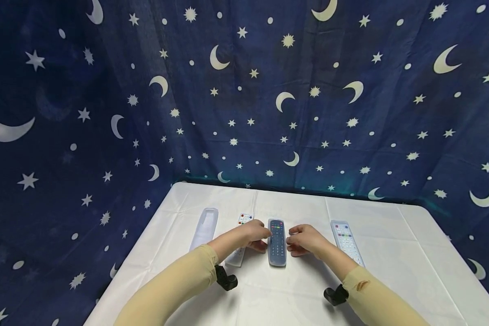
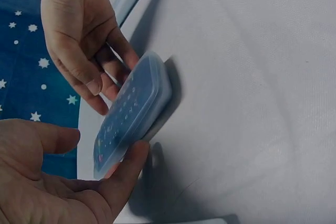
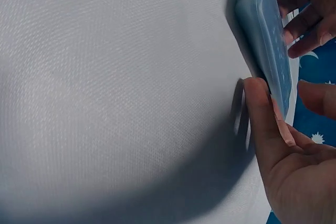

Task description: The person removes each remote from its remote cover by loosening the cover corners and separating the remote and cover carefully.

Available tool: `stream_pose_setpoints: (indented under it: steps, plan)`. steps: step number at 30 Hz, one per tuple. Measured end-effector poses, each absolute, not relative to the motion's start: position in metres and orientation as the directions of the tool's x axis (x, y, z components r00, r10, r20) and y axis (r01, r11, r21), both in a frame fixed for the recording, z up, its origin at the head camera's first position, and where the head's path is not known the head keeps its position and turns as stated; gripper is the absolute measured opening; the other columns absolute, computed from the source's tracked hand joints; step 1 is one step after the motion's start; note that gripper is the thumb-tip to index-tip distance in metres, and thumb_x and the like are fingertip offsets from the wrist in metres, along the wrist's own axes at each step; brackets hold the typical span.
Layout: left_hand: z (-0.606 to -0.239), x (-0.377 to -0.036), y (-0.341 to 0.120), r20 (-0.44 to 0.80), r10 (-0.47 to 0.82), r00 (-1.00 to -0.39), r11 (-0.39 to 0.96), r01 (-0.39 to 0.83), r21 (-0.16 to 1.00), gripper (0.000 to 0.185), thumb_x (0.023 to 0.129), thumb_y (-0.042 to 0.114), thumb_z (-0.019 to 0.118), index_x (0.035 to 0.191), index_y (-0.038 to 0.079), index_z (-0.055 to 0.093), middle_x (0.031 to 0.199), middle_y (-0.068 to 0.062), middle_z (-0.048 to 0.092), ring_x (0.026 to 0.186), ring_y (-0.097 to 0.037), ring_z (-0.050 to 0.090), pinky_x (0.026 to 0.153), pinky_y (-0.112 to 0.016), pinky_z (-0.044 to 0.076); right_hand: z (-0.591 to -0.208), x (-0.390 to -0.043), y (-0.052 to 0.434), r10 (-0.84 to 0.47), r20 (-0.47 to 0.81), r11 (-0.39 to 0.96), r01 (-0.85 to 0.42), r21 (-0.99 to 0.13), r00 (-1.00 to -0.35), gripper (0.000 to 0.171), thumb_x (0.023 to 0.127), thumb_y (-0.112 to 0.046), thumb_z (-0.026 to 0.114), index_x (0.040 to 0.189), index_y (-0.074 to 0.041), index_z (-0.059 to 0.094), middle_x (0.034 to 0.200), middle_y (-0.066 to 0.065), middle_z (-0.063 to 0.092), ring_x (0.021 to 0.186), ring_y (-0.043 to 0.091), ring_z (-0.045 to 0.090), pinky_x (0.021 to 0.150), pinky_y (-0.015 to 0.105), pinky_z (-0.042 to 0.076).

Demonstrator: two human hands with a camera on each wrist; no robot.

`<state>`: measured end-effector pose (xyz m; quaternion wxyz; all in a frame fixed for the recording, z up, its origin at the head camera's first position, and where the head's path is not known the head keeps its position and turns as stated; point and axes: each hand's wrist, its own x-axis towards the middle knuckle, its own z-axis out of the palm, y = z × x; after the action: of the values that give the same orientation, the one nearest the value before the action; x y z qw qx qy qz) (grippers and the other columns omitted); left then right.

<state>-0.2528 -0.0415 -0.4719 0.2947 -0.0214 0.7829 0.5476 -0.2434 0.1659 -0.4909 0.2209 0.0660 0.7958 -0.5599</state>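
Note:
A dark remote control in a translucent cover lies on the table between both hands. My left hand is at its left edge, fingers loosely bent. In the left wrist view this hand has fingertips against the cover's side, the thumb held away from it. On the opposite side is my right hand, relaxed and close to the right edge. The right wrist view has this hand's fingers beside the cover, thumb apart; whether they touch cannot be told. Partly hidden behind my left hand lies a white remote control.
A translucent remote cover lies at the far left of the white-covered table. Right of my right hand is another white remote control in a clear cover. A dark blue curtain with moons and stars hangs behind and at the left.

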Motion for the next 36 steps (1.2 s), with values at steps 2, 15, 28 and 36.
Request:
stream_pose_setpoints:
  steps: [2,15,28,36]
  plan:
    - [-0.474,-0.253,-0.040,-0.481,0.292,-0.827,0.408,-0.347,0.845,0.066,0.096,0.007,0.061,0.149,-0.017,0.030,0.121,-0.026,0.060,0.081,-0.029,0.071,0.074,-0.039,0.062,-0.492,-0.243,0.165,-0.145,-0.427,0.363,0.353,-0.862,-0.893,0.045,0.092,-0.001,0.067,0.132,0.014,0.050,0.094,0.019,0.069,0.075,0.022,0.071,0.066,0.036,0.062]
    - [-0.485,-0.250,-0.026,-0.403,0.234,-0.885,0.446,-0.271,0.853,0.041,0.090,-0.009,0.063,0.128,-0.017,0.047,0.090,-0.022,0.063,0.076,-0.037,0.074,0.065,-0.037,0.063,-0.503,-0.242,0.157,-0.135,-0.440,0.317,0.382,-0.868,-0.888,0.042,0.091,0.003,0.067,0.130,0.011,0.053,0.087,0.018,0.068,0.066,0.019,0.068,0.061,0.034,0.061]
    - [-0.486,-0.249,-0.023,-0.367,0.221,-0.904,0.423,-0.250,0.871,0.034,0.088,-0.013,0.064,0.119,-0.008,0.048,0.087,-0.018,0.062,0.073,-0.034,0.073,0.064,-0.039,0.063,-0.507,-0.239,0.156,-0.129,-0.396,0.273,0.352,-0.896,-0.909,0.042,0.089,0.005,0.067,0.128,0.010,0.052,0.090,0.018,0.066,0.066,0.019,0.067,0.060,0.034,0.062]
    - [-0.487,-0.250,-0.026,-0.325,0.242,-0.914,0.301,-0.248,0.921,0.042,0.088,-0.013,0.062,0.125,0.000,0.048,0.094,-0.015,0.062,0.079,-0.029,0.069,0.069,-0.045,0.063,-0.505,-0.237,0.160,-0.144,-0.332,0.233,0.294,-0.927,-0.932,0.041,0.091,0.005,0.065,0.130,0.011,0.055,0.092,0.017,0.066,0.071,0.021,0.068,0.065,0.039,0.063]
